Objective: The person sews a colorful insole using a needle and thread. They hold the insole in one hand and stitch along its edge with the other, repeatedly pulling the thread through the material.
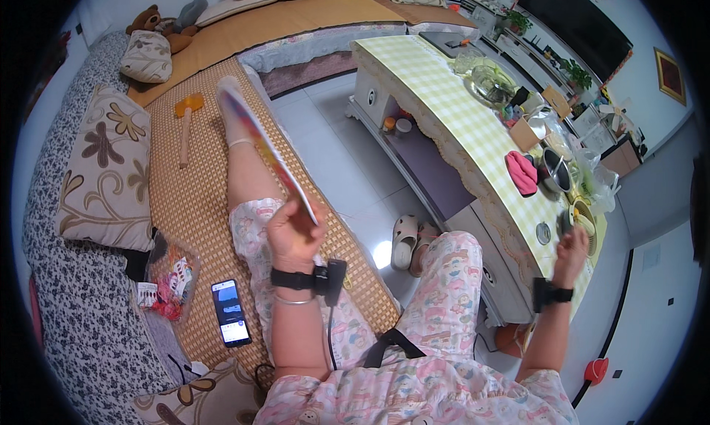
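My left hand [297, 233] grips the lower end of a thin flat panel [272, 153] with a multicoloured face, seen nearly edge-on above my outstretched leg. Faint reddish thread [355, 214] runs from near the panel towards the right. Raised by the table's near edge, my right hand [571, 256] has its fingers bent together; whether they pinch the thread is too small to tell. Both wrists wear black straps. On the woven mat to the left lie a clear bag of coloured thread skeins [172, 281] and a lit phone [230, 313].
A wooden-handled mallet [186, 131] and a patterned cushion [105, 164] rest on the sofa. The checked-cloth table [444, 103] holds a pink cloth [521, 172], a metal bowl [554, 170], a basket [582, 225] and a glass lid [543, 233]. Clogs [406, 242] stand on the floor.
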Action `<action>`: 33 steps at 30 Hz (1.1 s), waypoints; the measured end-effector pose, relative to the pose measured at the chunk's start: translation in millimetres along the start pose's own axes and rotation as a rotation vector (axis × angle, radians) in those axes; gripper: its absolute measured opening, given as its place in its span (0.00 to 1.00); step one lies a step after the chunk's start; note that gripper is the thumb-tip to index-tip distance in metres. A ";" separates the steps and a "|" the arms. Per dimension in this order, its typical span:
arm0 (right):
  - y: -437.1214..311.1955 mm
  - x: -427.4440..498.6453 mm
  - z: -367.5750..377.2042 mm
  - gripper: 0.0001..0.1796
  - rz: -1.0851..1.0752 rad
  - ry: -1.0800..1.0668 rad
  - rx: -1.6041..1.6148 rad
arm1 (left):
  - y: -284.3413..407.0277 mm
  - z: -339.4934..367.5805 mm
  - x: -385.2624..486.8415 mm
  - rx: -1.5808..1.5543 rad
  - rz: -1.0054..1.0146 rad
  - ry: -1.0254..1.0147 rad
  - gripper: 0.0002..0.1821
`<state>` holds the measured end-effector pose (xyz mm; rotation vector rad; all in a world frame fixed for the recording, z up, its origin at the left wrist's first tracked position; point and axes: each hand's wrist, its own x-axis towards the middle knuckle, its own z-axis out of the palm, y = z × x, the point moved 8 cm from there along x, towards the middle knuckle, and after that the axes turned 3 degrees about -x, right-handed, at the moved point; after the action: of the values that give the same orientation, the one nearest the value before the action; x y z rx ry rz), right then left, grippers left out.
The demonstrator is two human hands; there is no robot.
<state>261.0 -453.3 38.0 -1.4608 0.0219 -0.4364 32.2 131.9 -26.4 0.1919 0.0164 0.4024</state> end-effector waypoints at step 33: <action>-88.0 -296.4 354.9 0.09 -0.752 -1.029 -0.235 | -82.9 42.6 -6.4 -0.215 -0.240 -0.317 0.21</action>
<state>61.8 -30.5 93.4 -1.7512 -1.3632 -0.2301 60.7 46.8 -0.4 0.0380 -0.3117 0.1296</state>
